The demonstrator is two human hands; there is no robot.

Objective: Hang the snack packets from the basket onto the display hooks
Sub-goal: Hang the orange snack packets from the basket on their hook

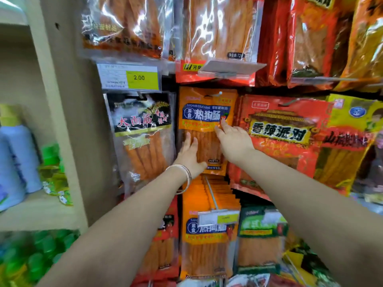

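Observation:
An orange snack packet (207,112) with a blue label hangs on a display hook (220,93) in the middle of the rack. My left hand (189,153), with a bangle on the wrist, lies flat against the packet's lower left part, fingers straight. My right hand (232,139) touches the packet's right side just under the label, fingers extended. The basket is out of view.
A black packet (143,133) hangs to the left and a red packet (279,141) to the right. More orange packets (207,241) hang on a hook below, behind a price tag (219,219). A beige shelf post (62,112) and bottles (18,158) stand at left.

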